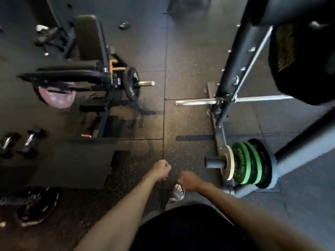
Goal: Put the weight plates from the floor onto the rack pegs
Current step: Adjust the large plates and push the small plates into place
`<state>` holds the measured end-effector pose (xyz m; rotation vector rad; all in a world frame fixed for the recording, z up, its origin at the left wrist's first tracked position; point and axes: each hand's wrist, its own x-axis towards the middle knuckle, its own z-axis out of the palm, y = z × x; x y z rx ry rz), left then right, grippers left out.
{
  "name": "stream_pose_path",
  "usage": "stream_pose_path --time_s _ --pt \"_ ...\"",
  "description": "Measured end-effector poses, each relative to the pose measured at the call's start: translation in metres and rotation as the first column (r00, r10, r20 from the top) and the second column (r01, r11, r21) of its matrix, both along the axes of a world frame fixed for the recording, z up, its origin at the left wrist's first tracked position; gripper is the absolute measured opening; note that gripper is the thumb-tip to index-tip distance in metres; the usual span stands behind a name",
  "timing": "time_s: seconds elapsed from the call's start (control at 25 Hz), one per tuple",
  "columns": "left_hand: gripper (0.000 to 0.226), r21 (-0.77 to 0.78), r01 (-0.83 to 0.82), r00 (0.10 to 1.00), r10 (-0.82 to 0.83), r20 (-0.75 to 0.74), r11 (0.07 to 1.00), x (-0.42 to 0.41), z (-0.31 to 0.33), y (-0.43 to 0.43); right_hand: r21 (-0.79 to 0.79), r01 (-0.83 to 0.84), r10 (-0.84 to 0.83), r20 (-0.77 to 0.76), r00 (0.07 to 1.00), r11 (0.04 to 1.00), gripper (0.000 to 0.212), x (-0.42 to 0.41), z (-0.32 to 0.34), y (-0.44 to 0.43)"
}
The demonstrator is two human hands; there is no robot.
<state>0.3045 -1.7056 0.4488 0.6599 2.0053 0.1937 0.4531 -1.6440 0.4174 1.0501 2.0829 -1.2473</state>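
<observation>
The rack's low peg at the right carries a small pale plate, green plates and a black plate behind them. Black weight plates lie on the floor at the lower left. My left hand and my right hand hang in front of me over the rubber floor, both curled into loose fists and holding nothing. They are left of the peg and well right of the floor plates.
The rack frame stands at the right with a chrome bar sticking out low. A bench with a black plate on its chrome sleeve is at upper left. Dumbbells lie left. My sandalled foot is below the hands.
</observation>
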Motion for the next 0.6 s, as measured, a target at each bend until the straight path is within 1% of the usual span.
stream_pose_path --time_s 0.08,0.16,0.2,0.28,0.32,0.4,0.48,0.52,0.6 --pt "0.019 -0.006 0.137 0.990 -0.138 -0.028 0.990 -0.017 0.004 0.027 0.017 0.147 -0.147 0.015 0.989 0.989 0.028 -0.001 0.002 0.002" --pt "0.022 0.000 0.279 0.960 -0.279 -0.032 0.960 -0.022 0.006 0.055 0.007 0.249 -0.249 0.051 0.967 0.968 0.029 0.005 -0.001 0.001" --pt "0.022 -0.006 0.354 0.935 -0.354 -0.019 0.935 -0.022 0.006 0.069 0.006 0.311 -0.310 0.075 0.948 0.950 0.030 0.008 -0.001 0.000" --pt "0.019 -0.021 0.489 0.872 -0.489 0.007 0.872 -0.021 0.002 0.095 -0.016 0.480 -0.476 0.095 0.874 0.877 0.027 0.010 0.001 -0.003" --pt "0.017 -0.021 0.547 0.837 -0.547 0.024 0.837 -0.018 -0.001 0.109 -0.008 0.554 -0.550 0.105 0.828 0.832 0.026 0.010 0.006 -0.004" --pt "0.016 -0.014 0.650 0.759 -0.648 0.059 0.760 -0.009 -0.012 0.135 0.010 0.681 -0.677 0.118 0.726 0.732 0.031 0.013 0.009 -0.008" --pt "0.016 0.011 0.720 0.691 -0.718 0.090 0.694 0.003 -0.015 0.154 0.031 0.772 -0.768 0.137 0.626 0.635 0.035 0.017 0.011 -0.012" --pt "0.016 0.028 0.757 0.647 -0.754 0.112 0.653 0.011 -0.014 0.161 0.044 0.834 -0.829 0.152 0.538 0.550 0.035 0.018 0.011 -0.015" --pt "0.017 0.068 0.806 0.573 -0.804 0.159 0.588 0.027 -0.008 0.173 0.058 0.942 -0.933 0.169 0.318 0.332 0.032 0.018 0.015 -0.019"
